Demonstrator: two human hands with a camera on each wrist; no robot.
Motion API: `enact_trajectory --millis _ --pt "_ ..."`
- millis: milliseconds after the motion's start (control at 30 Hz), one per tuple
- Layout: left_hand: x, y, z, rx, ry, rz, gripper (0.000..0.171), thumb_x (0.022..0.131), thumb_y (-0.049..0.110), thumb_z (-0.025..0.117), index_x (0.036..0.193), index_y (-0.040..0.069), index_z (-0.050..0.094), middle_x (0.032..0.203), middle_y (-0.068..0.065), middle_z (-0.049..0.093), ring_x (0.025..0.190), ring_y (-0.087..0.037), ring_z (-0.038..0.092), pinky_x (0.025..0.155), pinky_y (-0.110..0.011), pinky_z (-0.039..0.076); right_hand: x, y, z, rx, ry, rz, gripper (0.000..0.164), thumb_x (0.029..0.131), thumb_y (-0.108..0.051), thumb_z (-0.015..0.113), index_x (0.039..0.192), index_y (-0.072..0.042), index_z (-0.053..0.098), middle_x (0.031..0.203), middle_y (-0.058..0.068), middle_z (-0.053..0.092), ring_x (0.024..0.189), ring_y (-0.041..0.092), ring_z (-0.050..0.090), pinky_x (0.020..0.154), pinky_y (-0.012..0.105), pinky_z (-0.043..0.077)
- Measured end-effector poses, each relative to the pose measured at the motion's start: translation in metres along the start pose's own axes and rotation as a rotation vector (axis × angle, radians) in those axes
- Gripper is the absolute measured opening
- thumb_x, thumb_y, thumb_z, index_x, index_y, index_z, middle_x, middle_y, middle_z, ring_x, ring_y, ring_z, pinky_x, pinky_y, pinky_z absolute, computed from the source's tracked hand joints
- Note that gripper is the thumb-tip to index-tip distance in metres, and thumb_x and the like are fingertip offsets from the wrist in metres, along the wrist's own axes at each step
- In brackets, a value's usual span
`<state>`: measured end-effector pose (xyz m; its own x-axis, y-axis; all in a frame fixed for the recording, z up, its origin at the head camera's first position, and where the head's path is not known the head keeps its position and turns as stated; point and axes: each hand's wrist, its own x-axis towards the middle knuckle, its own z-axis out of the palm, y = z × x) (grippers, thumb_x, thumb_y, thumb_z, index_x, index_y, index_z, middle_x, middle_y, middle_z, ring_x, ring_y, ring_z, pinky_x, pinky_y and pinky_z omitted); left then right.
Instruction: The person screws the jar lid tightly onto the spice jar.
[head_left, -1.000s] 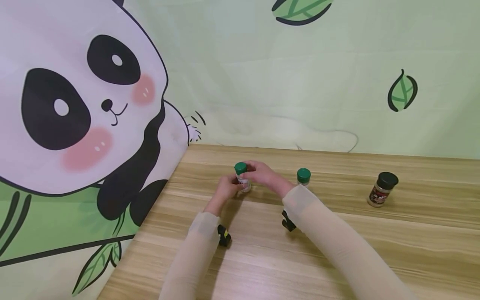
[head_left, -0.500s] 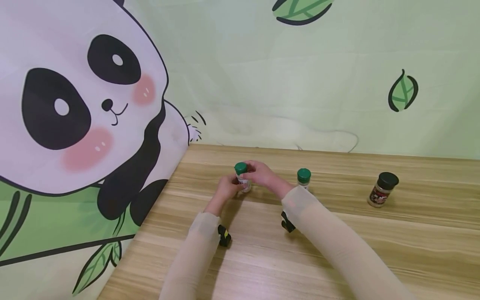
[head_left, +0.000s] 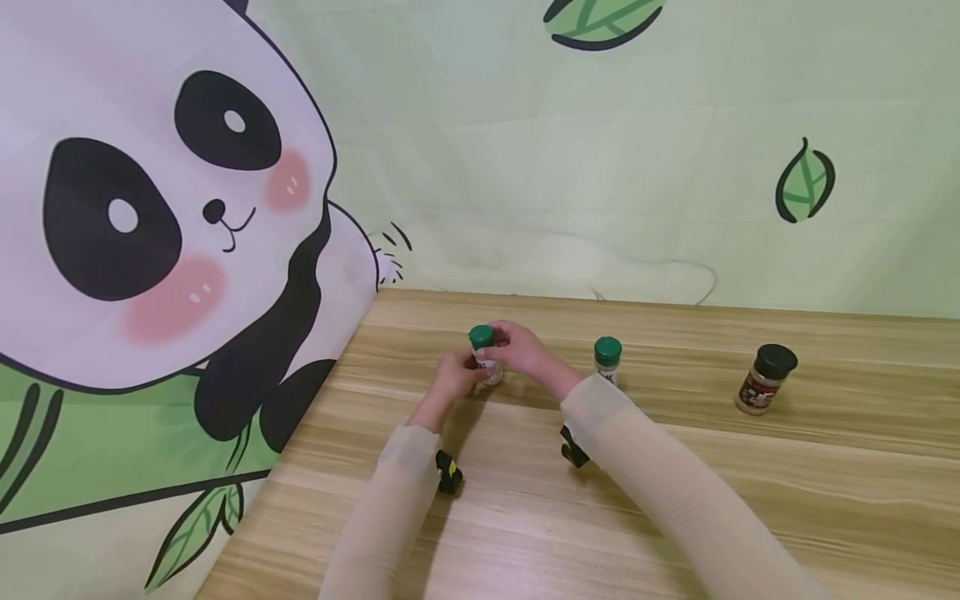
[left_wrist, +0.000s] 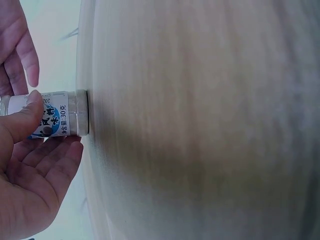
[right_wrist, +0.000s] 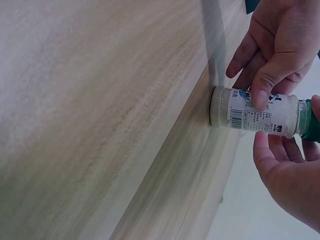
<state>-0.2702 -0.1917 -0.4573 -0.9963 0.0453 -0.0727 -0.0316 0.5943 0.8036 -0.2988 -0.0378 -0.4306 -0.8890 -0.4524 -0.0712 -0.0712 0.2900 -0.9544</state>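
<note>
Green plastic makes up the cap (head_left: 482, 335) of the held jar (right_wrist: 250, 120), a small clear container with pale contents and a white label (left_wrist: 56, 112) bearing blue and dark print. It stands upright, its base appearing to meet the wood-grained table (head_left: 510, 533). The left hand (head_left: 453, 375) is clamped round the body of the held jar, thumb laid across the label and fingers on the far side. The right hand (head_left: 522, 346) grips the held jar at its top, with thumb and fingers about the cap.

Right of the held jar, well apart from it, is a second jar (head_left: 607, 353) with the same coloured top, its lower part hidden by the right sleeve (head_left: 675, 483). Farther off on that side is a black-capped jar (head_left: 757, 390) with a dark and red label. Nearer the person than the held jar are the cream left sleeve (head_left: 382, 508) and a small black object (head_left: 448, 472) with a yellow mark beside it; another black piece (head_left: 574, 447) shows by the other sleeve. Behind the held jar hangs a pale green backdrop (head_left: 525, 150), and to its left a large panda (head_left: 247, 192) is printed.
</note>
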Motion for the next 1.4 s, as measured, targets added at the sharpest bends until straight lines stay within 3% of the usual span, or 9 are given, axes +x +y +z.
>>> enact_trajectory --millis 267,633,1400 --pt "-0.001 0.001 0.000 -0.008 -0.003 -0.006 0.028 0.096 0.011 0.070 0.120 -0.004 0.069 0.120 -0.025 0.073 0.103 -0.029 0.066 0.087 -0.035 0.054 0.000 -0.002 0.002 -0.004 0.013 0.029 0.048 0.099 -0.013 0.066 0.143 0.002 0.051 0.139 0.023 0.060 0.132 0.035 0.057 0.115 0.045 0.046" --pt "-0.004 0.006 -0.001 -0.013 -0.011 -0.042 0.034 0.097 0.013 0.069 0.127 -0.004 0.067 0.131 -0.025 0.068 0.123 -0.038 0.064 0.104 -0.047 0.053 -0.005 -0.009 0.004 -0.033 0.042 0.055 0.053 0.099 -0.015 0.068 0.144 0.003 0.048 0.141 0.025 0.059 0.134 0.037 0.055 0.116 0.047 0.044" --pt "-0.003 0.004 0.000 0.008 -0.003 -0.014 0.033 0.097 0.011 0.069 0.125 -0.007 0.067 0.126 -0.028 0.069 0.115 -0.038 0.067 0.097 -0.044 0.056 -0.004 -0.005 0.011 -0.002 0.110 0.049 0.051 0.097 -0.012 0.069 0.140 0.007 0.047 0.139 0.027 0.058 0.131 0.039 0.056 0.114 0.047 0.046"
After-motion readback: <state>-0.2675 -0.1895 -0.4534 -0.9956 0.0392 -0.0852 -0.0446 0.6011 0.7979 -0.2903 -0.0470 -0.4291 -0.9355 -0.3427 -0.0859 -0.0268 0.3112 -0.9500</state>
